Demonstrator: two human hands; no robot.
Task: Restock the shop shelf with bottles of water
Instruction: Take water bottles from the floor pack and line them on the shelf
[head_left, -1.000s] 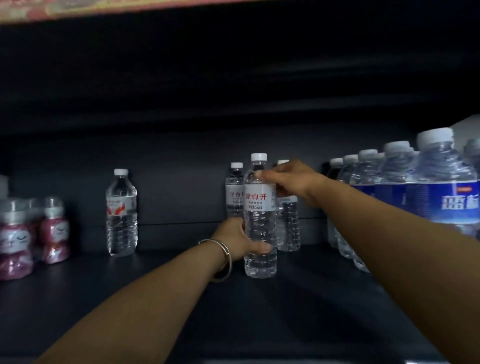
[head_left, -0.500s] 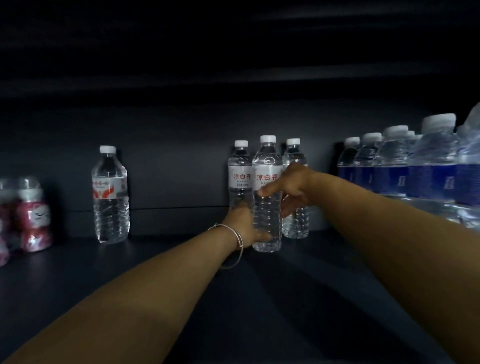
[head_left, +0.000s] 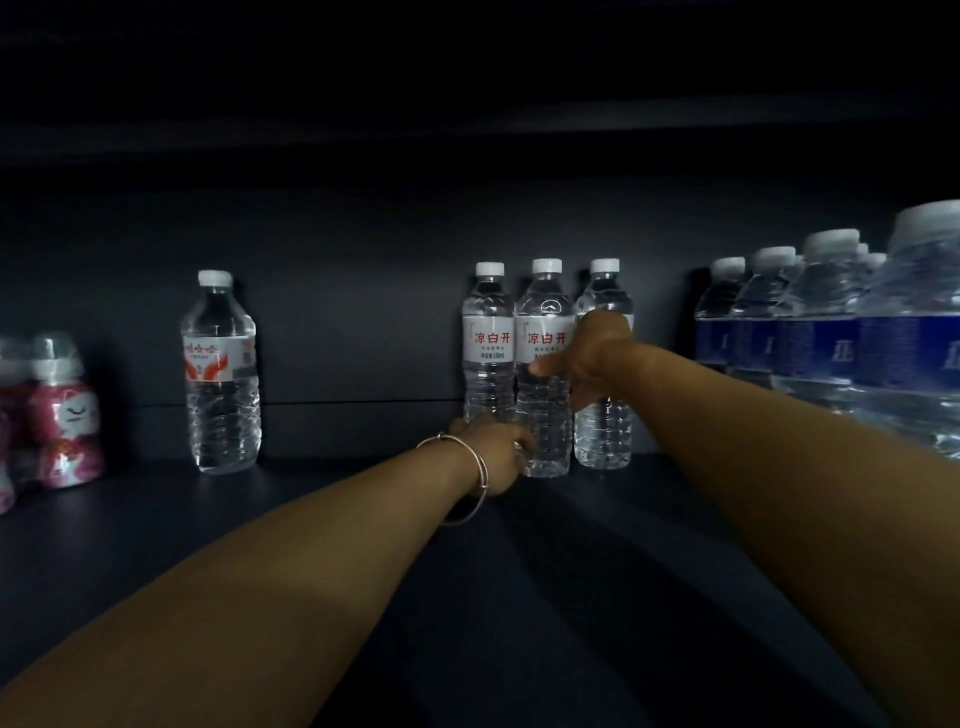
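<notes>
Altogether three white-label bottles (head_left: 544, 364), two hands (head_left: 592, 358)

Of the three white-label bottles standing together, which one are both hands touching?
The middle bottle. The left hand is at its base, the right hand on its side. Its neighbours stand slightly behind it.

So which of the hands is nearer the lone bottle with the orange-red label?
Left. The left hand is at the middle bottle's base, right of the orange-label bottle; the right hand is farther right.
</notes>
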